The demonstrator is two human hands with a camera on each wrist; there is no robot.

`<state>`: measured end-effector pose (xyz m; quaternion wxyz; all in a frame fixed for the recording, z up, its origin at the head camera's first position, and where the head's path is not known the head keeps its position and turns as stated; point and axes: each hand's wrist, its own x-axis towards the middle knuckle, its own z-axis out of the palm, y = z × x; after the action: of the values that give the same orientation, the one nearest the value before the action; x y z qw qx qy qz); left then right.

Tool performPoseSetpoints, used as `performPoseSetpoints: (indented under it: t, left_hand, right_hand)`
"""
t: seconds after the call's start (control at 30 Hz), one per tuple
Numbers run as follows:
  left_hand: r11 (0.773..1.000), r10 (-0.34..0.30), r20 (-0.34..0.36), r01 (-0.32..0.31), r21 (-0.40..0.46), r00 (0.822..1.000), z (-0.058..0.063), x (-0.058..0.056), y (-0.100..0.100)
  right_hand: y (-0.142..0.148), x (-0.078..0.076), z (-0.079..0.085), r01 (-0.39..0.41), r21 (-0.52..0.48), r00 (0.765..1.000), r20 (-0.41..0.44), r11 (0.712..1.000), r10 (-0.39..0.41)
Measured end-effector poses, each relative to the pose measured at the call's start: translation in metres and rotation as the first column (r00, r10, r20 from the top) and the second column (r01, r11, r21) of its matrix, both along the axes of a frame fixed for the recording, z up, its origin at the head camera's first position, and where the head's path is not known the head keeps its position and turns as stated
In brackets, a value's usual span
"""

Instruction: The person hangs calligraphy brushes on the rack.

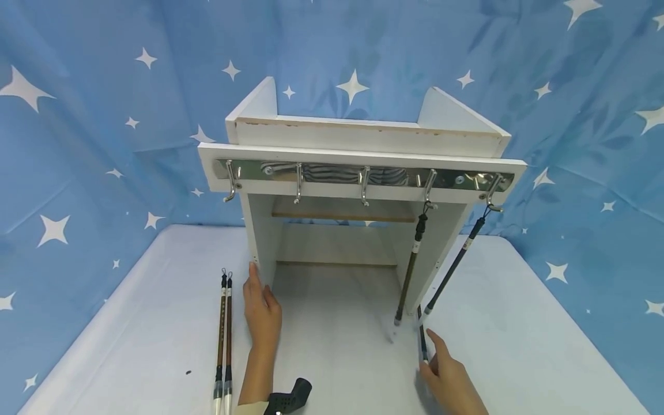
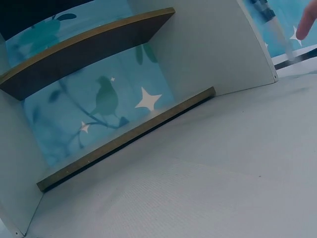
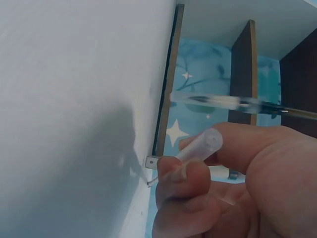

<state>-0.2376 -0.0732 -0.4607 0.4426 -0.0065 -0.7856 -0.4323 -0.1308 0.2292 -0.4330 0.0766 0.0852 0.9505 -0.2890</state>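
Note:
My right hand [image 1: 450,377] pinches a dark-handled calligraphy brush [image 1: 422,340] near its lower end, beside the foot of the white shelf unit's right panel. In the right wrist view the brush's clear cap [image 3: 200,146] pokes out between thumb and fingers. Two more calligraphy brushes hang by loops from the metal hook rail [image 1: 332,173]: a brown brush [image 1: 410,271] on the fourth hook and a dark brush [image 1: 453,268] on the rightmost one. With fingers extended, my left hand [image 1: 263,314] rests against the lower front edge of the left panel [image 1: 256,230].
Left of my left hand, a pair of brown-handled brushes [image 1: 222,323] lies side by side on the white tabletop [image 1: 145,328]. A small dark speck [image 1: 188,372] is near them. Behind the shelf unit [image 1: 363,138] hangs a blue star-patterned cloth [image 1: 129,104].

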Motion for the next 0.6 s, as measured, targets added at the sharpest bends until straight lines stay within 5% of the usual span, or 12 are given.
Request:
performPoseSetpoints:
  t: [0.6]
  left_hand:
    - [1.0, -0.004, -0.002, 0.004, -0.011, 1.0, -0.0004, -0.0009, 0.0001]
  right_hand:
    - [0.002, 0.0003, -0.0031, 0.041, -0.048, 0.994, 0.106, 0.998, -0.036]
